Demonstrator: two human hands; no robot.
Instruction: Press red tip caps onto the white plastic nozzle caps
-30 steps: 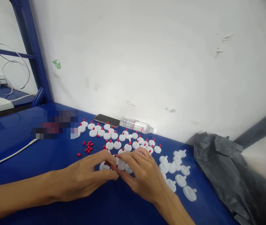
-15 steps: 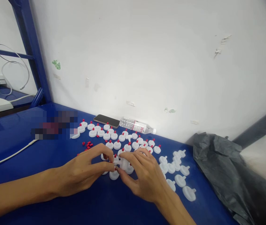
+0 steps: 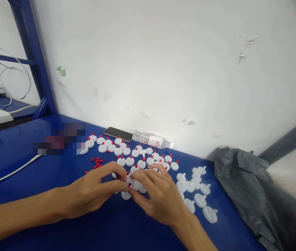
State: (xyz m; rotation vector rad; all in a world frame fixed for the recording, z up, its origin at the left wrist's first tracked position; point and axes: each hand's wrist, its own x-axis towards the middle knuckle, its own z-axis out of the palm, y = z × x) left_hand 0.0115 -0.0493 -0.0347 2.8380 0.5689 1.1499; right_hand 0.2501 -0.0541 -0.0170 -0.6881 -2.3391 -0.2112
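Observation:
My left hand [image 3: 93,191] is closed, thumb and forefinger pinched at the tip of a white spouted lid, on a small red cap almost hidden by the fingers. My right hand [image 3: 157,198] grips that white spouted lid [image 3: 134,184] from the right, its spout towards my left fingertips. Around and behind both hands stand several white lids with red tips [image 3: 121,161]. One such lid [image 3: 126,196] sits just below my fingertips. Loose red caps [image 3: 98,161] lie beyond my left hand. To the right of my right hand are white lids with bare spouts [image 3: 200,200].
A phone [image 3: 118,134] and a clear water bottle [image 3: 152,139] lie along the wall. A dark plastic bag [image 3: 242,188] covers the right side of the blue table [image 3: 111,230]. A white cable [image 3: 9,176] runs to a blurred-out item at left.
The lid's spout has closed in on my left fingertips, and less of it shows between the hands. The view has shifted slightly; the other lids stay put.

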